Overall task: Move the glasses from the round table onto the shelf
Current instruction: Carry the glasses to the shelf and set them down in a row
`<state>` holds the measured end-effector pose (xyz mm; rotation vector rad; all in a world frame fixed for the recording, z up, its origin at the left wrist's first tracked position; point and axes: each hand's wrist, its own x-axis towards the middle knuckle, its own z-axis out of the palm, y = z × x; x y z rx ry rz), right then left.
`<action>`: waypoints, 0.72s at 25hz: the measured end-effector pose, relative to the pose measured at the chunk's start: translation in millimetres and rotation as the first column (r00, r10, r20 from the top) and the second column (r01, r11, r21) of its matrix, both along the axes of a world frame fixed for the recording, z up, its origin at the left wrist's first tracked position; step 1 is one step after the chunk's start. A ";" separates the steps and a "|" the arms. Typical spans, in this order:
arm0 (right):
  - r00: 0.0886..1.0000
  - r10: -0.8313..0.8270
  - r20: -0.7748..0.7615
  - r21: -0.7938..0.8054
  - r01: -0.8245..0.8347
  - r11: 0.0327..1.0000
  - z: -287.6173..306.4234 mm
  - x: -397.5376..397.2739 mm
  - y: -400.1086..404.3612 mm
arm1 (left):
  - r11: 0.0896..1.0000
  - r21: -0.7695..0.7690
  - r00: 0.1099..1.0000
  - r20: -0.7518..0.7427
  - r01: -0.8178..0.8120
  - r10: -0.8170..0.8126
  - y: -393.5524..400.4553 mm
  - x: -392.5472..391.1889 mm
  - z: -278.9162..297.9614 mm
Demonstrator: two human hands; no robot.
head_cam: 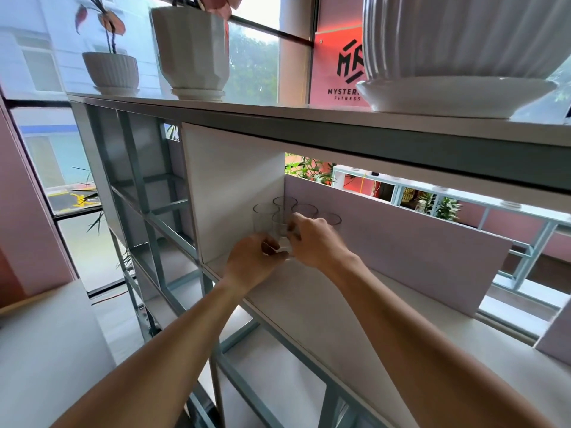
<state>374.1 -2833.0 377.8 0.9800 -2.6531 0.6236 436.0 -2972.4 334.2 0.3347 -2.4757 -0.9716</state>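
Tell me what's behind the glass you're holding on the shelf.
Behind the held glass, four clear glasses stand in the shelf's back left corner. The left hand and right hand cover their bases, so more could be hidden.

Glasses (279,211) crowd the shelf's (324,304) back-left corner against the side panel (234,186); shelf space to the right lies open.
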 end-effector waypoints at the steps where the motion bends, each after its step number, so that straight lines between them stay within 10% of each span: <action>1: 1.000 -0.003 -0.012 -0.014 0.003 1.000 -1.1 1.4 0.9 | 1.000 0.014 1.000 -0.018 0.000 0.000 0.2 1.8 -0.5; 18: 0.994 -0.090 0.059 -0.072 0.094 0.993 8.9 28.5 108.6 | 0.950 -0.011 0.943 -0.119 0.312 -0.311 76.1 0.2 -0.6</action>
